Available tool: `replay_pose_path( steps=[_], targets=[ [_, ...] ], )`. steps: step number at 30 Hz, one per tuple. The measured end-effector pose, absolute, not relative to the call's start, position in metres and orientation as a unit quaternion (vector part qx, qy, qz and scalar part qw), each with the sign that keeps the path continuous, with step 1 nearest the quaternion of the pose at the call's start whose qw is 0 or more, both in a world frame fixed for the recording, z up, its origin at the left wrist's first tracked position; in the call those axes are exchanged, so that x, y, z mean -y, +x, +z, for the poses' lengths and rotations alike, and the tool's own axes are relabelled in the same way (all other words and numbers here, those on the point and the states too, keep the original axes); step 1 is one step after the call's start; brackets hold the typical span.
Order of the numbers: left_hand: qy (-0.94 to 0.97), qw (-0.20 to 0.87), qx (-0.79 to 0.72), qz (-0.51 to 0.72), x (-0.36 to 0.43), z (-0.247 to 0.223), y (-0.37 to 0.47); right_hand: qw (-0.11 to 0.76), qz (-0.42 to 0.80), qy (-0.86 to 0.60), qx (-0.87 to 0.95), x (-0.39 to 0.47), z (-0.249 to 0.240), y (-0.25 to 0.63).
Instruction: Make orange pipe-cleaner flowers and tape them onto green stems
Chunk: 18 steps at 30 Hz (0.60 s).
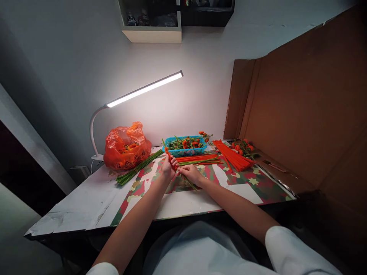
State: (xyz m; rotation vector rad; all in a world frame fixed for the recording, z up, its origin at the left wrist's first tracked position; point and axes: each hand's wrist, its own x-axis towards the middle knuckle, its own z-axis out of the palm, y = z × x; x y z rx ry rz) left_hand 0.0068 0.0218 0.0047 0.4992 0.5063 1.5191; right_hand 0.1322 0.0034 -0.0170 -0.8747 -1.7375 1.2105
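Fingers of my left hand (169, 166) are wrapped round an orange fuzzy piece (167, 151) with green stem lengths sticking out above and below. Just to the right, my right hand (190, 173) pinches at the lower part of the same piece, where a green stem (191, 184) slants down toward the table's front. Both hands are close together above the patterned table cover. Behind them lie orange pipe-cleaner-like strips (197, 157) with some green ones, in front of a blue basket (186, 153) holding orange flower heads on green stems.
A red plastic bag (126, 149) and a bundle of green stems (137, 168) are on the left, by a lit lamp (145, 89). Orange strips (233, 156) fan out on the right, near more orange flowers (242, 147). Cardboard (295, 103) stands along the right side.
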Motion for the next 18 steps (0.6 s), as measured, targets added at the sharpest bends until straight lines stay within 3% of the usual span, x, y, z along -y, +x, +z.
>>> replay_pose_path(
  steps=[3, 8, 18],
  targets=[
    [0.198, 0.601, -0.285, 0.72, -0.028, 0.001, 0.003, 0.422, 0.614, -0.314, 0.588, -0.009, -0.013, 0.138],
    [0.194, 0.542, -0.363, 0.733, -0.033, -0.005, -0.003, 0.498, 0.692, -0.282, 0.441, -0.016, -0.006, 0.152],
    [0.29, 0.467, -0.43, 0.716, -0.034, -0.012, -0.002, 0.594, 0.575, -0.336, 0.452, -0.037, -0.014, 0.161]
  ],
)
